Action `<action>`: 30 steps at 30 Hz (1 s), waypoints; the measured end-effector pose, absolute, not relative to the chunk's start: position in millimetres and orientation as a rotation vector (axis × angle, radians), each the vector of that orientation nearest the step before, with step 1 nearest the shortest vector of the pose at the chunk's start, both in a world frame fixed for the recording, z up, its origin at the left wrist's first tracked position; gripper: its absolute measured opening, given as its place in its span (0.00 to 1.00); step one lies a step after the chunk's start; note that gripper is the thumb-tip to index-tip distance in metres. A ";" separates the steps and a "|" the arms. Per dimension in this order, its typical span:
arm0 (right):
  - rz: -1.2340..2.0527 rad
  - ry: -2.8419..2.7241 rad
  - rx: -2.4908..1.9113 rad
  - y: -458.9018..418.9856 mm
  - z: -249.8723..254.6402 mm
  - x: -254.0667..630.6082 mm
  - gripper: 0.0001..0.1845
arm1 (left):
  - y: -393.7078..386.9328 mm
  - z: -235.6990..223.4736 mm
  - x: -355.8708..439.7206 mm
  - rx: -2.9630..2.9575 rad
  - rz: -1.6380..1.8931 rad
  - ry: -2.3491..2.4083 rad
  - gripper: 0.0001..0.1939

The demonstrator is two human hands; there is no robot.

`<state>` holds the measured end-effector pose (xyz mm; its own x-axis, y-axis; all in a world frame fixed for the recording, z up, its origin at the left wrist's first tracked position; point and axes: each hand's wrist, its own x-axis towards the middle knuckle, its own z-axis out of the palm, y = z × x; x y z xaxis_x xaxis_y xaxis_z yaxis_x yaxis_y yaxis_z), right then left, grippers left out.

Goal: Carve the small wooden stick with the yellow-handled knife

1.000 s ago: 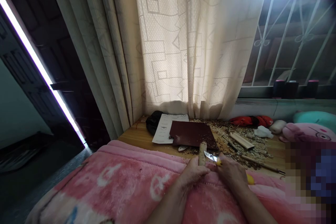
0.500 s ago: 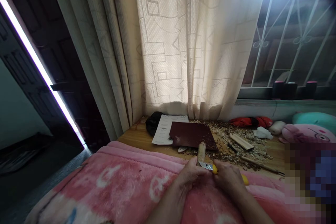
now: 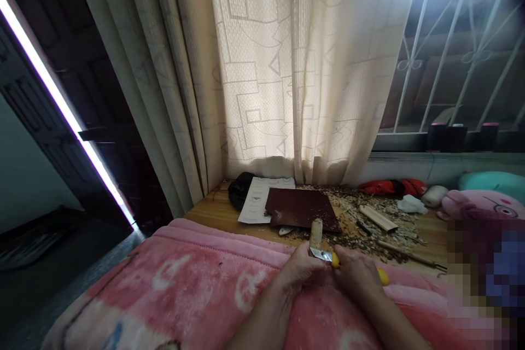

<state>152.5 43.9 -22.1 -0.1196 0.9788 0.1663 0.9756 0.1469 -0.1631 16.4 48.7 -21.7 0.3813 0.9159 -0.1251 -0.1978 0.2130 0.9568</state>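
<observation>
My left hand (image 3: pixel 301 268) is closed around a pale, stripped piece of wood (image 3: pixel 316 233), whose blunt end points away from me. In my right hand (image 3: pixel 357 270) is a yellow-handled utility knife (image 3: pixel 336 260), its handle end showing past the little-finger side. The metal blade (image 3: pixel 321 254) lies across the wood, close to my left thumb. Both hands are just above a pink blanket (image 3: pixel 197 284). The lower part of the wood is hidden by my left hand.
Beyond the blanket, a wooden table (image 3: pixel 213 216) bears a dark red board (image 3: pixel 303 208), printed paper (image 3: pixel 254 205), scattered shavings (image 3: pixel 361 205), a pale wood strip (image 3: pixel 378 218) and a thin stick (image 3: pixel 406 253). A pink plush toy (image 3: pixel 476 205) sits at the right.
The view has shifted very slightly. My hands, the wood and the knife keep nearly the same position, with the blade still against the wood.
</observation>
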 end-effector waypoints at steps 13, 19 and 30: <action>0.054 -2.184 -1.977 45.2 -20.8 148.4 0.10 | 49.8 -23.6 18.3 1.111 0.950 0.903 0.18; 0.029 -2.162 -1.992 47.3 -25.4 150.4 0.10 | 47.2 -17.9 16.3 1.082 0.930 0.912 0.15; 0.000 -2.126 -2.013 49.5 -28.1 157.2 0.09 | 42.6 -9.2 15.1 1.069 0.832 1.011 0.16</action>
